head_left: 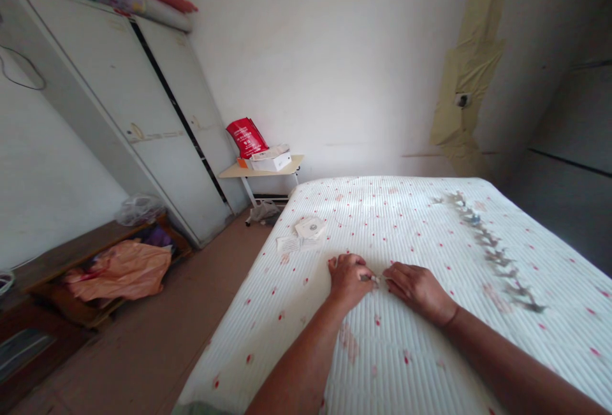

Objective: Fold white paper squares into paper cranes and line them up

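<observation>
Over the middle of a quilted white bedspread (382,338), my left hand (350,281) pinches a small pale-grey piece (375,280), too small to identify. My right hand (418,289) meets it from the right, fingers pressed together at the other end of the piece. The fingers partly hide what they hold. To the right, a row of small grey-green pieces (497,252) lies in a slanting line; they look blurred. Beyond my left hand are a printed white paper packet (310,227) and a paper slip (288,245).
Past the bed's far left corner stands a small table (229,173) with a red bag (246,137) and a white box (273,161). A wardrobe (157,141) and a low wooden cabinet (43,278) with an orange bag (122,268) are at the left.
</observation>
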`<state>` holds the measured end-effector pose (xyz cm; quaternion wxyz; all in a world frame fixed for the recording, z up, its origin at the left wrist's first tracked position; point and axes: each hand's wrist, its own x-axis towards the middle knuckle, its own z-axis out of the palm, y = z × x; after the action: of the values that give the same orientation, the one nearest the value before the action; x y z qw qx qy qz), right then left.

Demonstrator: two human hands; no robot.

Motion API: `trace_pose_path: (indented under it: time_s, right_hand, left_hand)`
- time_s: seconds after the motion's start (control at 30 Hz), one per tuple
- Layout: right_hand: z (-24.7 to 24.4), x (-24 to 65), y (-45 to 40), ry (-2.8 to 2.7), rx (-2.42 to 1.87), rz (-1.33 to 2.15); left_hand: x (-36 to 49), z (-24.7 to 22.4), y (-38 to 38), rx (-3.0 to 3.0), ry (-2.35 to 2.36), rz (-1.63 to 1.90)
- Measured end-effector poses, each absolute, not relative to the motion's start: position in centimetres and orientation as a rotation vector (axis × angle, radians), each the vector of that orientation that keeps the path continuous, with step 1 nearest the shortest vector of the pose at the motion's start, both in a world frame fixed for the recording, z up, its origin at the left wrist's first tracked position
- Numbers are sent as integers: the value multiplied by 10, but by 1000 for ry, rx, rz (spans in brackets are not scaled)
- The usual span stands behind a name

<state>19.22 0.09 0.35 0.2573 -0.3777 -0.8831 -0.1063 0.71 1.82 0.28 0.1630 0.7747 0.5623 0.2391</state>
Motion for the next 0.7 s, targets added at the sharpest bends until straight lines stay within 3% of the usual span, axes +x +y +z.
trace_pose_path:
  time_s: [0.37,0.7]
  right_hand:
    - [8,182,-1,-2460,-1028,-117]
    - [4,177,4,-2455,-1024,-283]
  left_hand:
    - [7,-2,20,2234,1579,743]
    - [6,-5,22,2255,1571,766]
